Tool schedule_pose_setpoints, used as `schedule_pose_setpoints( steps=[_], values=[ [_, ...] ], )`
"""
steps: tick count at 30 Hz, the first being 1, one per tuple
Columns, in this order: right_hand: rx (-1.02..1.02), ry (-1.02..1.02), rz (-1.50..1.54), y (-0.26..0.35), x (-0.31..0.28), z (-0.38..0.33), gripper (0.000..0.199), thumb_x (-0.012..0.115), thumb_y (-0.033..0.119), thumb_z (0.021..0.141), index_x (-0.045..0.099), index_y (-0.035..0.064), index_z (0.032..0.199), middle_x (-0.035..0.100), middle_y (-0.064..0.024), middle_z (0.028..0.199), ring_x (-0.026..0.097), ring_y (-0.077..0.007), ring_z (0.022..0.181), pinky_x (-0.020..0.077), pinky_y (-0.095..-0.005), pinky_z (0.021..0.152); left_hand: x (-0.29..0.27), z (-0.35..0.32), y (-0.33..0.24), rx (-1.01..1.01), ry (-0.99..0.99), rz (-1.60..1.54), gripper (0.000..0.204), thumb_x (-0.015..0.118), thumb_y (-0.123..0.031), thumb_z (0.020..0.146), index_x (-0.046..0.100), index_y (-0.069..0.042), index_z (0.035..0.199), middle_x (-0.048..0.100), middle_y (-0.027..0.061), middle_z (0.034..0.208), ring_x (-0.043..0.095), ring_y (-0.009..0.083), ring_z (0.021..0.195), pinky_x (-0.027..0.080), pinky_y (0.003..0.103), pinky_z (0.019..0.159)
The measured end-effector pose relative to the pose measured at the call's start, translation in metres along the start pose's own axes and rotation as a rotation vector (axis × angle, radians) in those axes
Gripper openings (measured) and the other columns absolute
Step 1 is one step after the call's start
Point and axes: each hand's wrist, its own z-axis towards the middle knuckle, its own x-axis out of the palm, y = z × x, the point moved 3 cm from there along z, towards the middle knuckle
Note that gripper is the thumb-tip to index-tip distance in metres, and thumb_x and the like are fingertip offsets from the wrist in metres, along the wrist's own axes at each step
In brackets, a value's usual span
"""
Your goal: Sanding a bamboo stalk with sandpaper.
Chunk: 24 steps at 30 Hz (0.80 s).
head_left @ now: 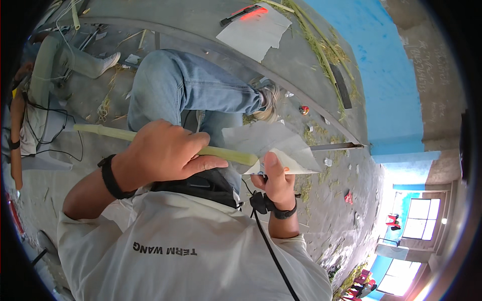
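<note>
Left hand (163, 150) grips an already leafless stalk (237, 155); right hand (278, 186) pinches paper (291, 141) at its tip — that end seems unfinished.

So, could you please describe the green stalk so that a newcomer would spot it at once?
Start at the pale shirt filling the lower middle, then go up to the left hand. The green stalk runs through that hand, its right end near the right hand. Unlike the loose stalks at upper right, it is held.
</note>
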Motion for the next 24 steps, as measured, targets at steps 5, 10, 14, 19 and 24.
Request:
schedule_pose_setpoints(
  steps=[5, 10, 14, 19, 24],
  values=[
    [-0.389, 0.145, -0.448, 0.001, -0.025, -0.012, 0.02, 0.066, 0.022, 0.101, 0.069, 0.006, 0.112, 0.063, -0.002, 0.087, 0.064, -0.0134, 0.076, 0.052, -0.0289, 0.066, -0.002, 0.009, 0.0, -0.076, 0.308, -0.313, 0.069, 0.063, -0.06, 0.098, 0.053, -0.004, 0.059, 0.048, 0.0159, 0.05, 0.049, 0.039, 0.045, 0.037, 0.046, 0.046],
    [-0.536, 0.215, -0.529, 0.008, -0.037, -0.021, 0.019, 0.067, 0.02, 0.1, 0.069, 0.005, 0.112, 0.064, -0.0024, 0.089, 0.065, -0.0141, 0.079, 0.0525, -0.0292, 0.069, 0.002, 0.011, -0.004, -0.209, 0.641, -0.722, 0.07, 0.06, -0.058, 0.101, 0.053, 0.0, 0.062, 0.048, 0.0186, 0.053, 0.049, 0.0373, 0.048, 0.035, 0.046, 0.051],
    [-0.47, 0.125, -0.418, 0.014, -0.041, -0.017, 0.018, 0.067, 0.018, 0.1, 0.069, 0.0042, 0.112, 0.066, -0.0028, 0.091, 0.065, -0.0147, 0.081, 0.0529, -0.0294, 0.072, -0.001, 0.017, -0.01, -0.176, 0.621, -0.587, 0.059, 0.062, -0.051, 0.102, 0.056, -0.001, 0.07, 0.052, 0.0139, 0.057, 0.052, 0.0341, 0.05, 0.038, 0.044, 0.052],
    [-0.3, -0.081, -0.146, 0.01, -0.048, -0.008, 0.017, 0.068, 0.015, 0.099, 0.07, 0.0032, 0.112, 0.067, -0.0032, 0.093, 0.066, -0.0153, 0.083, 0.0533, -0.0296, 0.074, -0.013, 0.032, -0.029, 0.047, -0.157, -0.032, 0.061, 0.067, -0.053, 0.097, 0.056, -0.002, 0.065, 0.053, 0.0159, 0.054, 0.055, 0.0351, 0.048, 0.044, 0.046, 0.051],
    [-0.454, 0.032, -0.345, 0.017, -0.049, -0.025, 0.017, 0.068, 0.012, 0.098, 0.07, 0.0022, 0.111, 0.069, -0.0037, 0.095, 0.067, -0.016, 0.086, 0.0538, -0.0298, 0.077, -0.012, 0.03, -0.022, -0.008, 0.45, -0.22, 0.058, 0.07, -0.053, 0.096, 0.058, -0.002, 0.071, 0.06, 0.0121, 0.061, 0.056, 0.0356, 0.05, 0.045, 0.043, 0.051]
  ],
)
